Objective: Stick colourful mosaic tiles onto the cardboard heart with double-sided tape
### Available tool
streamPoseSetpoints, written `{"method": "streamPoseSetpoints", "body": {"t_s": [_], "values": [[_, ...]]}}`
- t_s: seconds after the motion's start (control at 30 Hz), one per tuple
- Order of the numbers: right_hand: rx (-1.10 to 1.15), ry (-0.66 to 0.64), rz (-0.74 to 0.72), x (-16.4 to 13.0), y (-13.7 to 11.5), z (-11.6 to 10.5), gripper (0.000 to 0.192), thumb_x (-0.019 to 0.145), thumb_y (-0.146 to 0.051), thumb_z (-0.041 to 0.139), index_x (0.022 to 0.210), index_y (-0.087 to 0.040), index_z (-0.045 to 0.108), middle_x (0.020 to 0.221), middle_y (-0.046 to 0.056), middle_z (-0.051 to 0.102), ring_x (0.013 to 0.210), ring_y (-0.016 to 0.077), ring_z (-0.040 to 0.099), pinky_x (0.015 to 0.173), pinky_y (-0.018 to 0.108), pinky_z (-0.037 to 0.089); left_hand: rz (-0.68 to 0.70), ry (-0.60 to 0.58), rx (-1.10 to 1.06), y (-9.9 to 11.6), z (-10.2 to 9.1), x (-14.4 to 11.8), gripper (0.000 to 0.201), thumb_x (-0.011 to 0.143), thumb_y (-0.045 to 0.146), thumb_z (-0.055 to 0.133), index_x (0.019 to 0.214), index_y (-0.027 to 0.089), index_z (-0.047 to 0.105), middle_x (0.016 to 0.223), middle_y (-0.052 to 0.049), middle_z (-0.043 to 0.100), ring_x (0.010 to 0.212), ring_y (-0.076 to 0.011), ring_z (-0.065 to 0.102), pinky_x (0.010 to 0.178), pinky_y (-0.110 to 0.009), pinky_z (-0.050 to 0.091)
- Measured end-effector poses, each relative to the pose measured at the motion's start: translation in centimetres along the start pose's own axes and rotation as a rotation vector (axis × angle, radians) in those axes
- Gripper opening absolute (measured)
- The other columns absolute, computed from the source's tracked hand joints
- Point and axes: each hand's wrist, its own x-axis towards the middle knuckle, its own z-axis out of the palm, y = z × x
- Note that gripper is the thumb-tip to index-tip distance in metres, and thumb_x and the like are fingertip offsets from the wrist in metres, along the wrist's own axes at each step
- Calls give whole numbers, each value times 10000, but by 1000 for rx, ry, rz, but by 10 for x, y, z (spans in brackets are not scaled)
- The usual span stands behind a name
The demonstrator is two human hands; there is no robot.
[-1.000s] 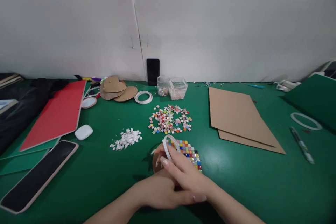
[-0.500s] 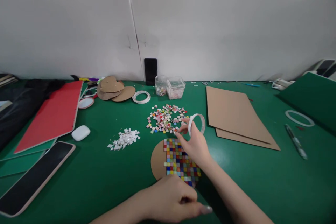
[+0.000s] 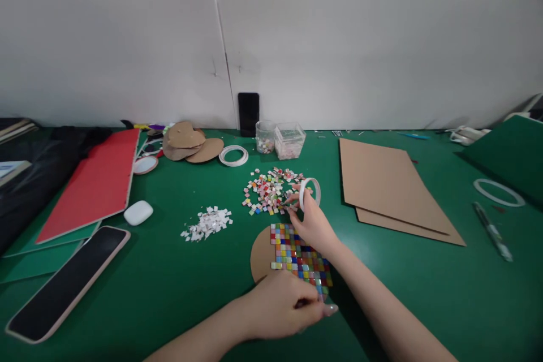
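Observation:
My right hand [image 3: 316, 226] reaches to the near right edge of a pile of small coloured mosaic tiles [image 3: 269, 186]. A white roll of tape [image 3: 317, 192] hangs hooked on its fingers, and the thumb and fingertips come together low among the tiles. Closer to me lies a round cardboard disc [image 3: 259, 257], its right part covered with rows of coloured glass tiles [image 3: 292, 246]. Over the disc's near edge my left hand [image 3: 284, 305] is curled, thumb and forefinger pressed together; whatever they may hold is hidden.
White tile chips [image 3: 207, 223] lie left of the coloured pile. Behind stand two clear containers [image 3: 289, 141] and an upright phone [image 3: 248, 115]. Cardboard sheets [image 3: 390, 186] and a pen [image 3: 492, 232] are on the right; a large phone [image 3: 70, 283] and red board [image 3: 95, 181] on the left.
My right hand has moved slightly left with the tape roll, deeper into the tile pile. My left hand has shifted a little over the disc. The whole view has drifted slightly.

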Motion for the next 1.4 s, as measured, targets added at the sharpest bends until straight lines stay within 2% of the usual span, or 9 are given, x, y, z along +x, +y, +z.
{"method": "streamPoseSetpoints", "body": {"t_s": [0.17, 0.3, 0.43, 0.6, 0.73, 0.93, 1.07, 1.23, 1.4], "values": [[-10, -83, 35, 19, -1, 4, 494, 822, -238, 463, 1275, -162, 281, 905, 76, 581, 755, 213, 561, 613, 330, 467, -103, 81, -93, -2, -7, 1, 444, 873, 421, 376, 514, 160, 383, 471, 57, 372, 447, -57, 339, 425, -192, 218], [-142, -106, 49, 30, -5, 7, 594, 775, -209, 528, 1303, -142, 265, 851, 83, 594, 813, 254, 550, 632, 341, 443, -109, 152, -37, 1, -7, 2, 454, 876, 420, 368, 503, 162, 343, 465, 56, 348, 440, -56, 319, 423, -203, 195], [-211, -109, 65, 32, -7, 12, 543, 751, -179, 538, 1248, -122, 328, 880, 108, 585, 853, 266, 539, 638, 336, 435, 14, 188, 110, 1, 4, 2, 451, 868, 411, 392, 493, 161, 382, 455, 49, 354, 445, -63, 341, 433, -209, 216], [-134, -78, 92, 26, -2, 16, 329, 793, -208, 486, 1114, -174, 424, 802, 65, 572, 730, 226, 548, 558, 298, 425, 270, 142, 288, 2, 19, 1, 397, 824, 338, 489, 473, 164, 424, 456, 33, 453, 452, -74, 429, 407, -224, 219], [-121, -47, 89, 23, 0, 18, 229, 803, -217, 481, 1028, -172, 474, 776, 63, 567, 747, 231, 542, 591, 311, 434, 362, 136, 419, 3, 23, 1, 378, 807, 338, 528, 473, 166, 481, 437, 23, 511, 444, -87, 482, 384, -239, 206], [-111, -27, 67, 22, 3, 16, 138, 841, -246, 440, 866, -182, 558, 787, 74, 566, 774, 227, 541, 629, 315, 439, 414, 186, 485, 2, 21, 1, 338, 802, 317, 531, 499, 171, 495, 454, 28, 541, 455, -92, 527, 372, -265, 228], [-113, 30, 42, 21, 4, 11, 180, 851, -283, 433, 844, -190, 587, 787, 71, 581, 775, 223, 540, 621, 305, 433, 426, 203, 502, -1, 23, 1, 336, 808, 319, 519, 505, 178, 497, 457, 32, 540, 453, -94, 527, 374, -271, 249], [-139, 80, 50, 21, 3, 9, 222, 860, -334, 435, 801, -199, 602, 784, 64, 596, 768, 212, 548, 595, 286, 426, 446, 145, 536, -3, 27, 1, 321, 801, 307, 528, 508, 181, 495, 468, 27, 561, 455, -94, 494, 409, -250, 271], [-193, 86, 37, 21, 7, 13, 202, 823, -383, 506, 799, -206, 600, 758, 55, 606, 792, 229, 546, 594, 290, 428, 443, 223, 487, 0, 21, 0, 331, 832, 293, 474, 524, 174, 461, 475, 13, 534, 467, -97, 449, 425, -263, 239]]}}
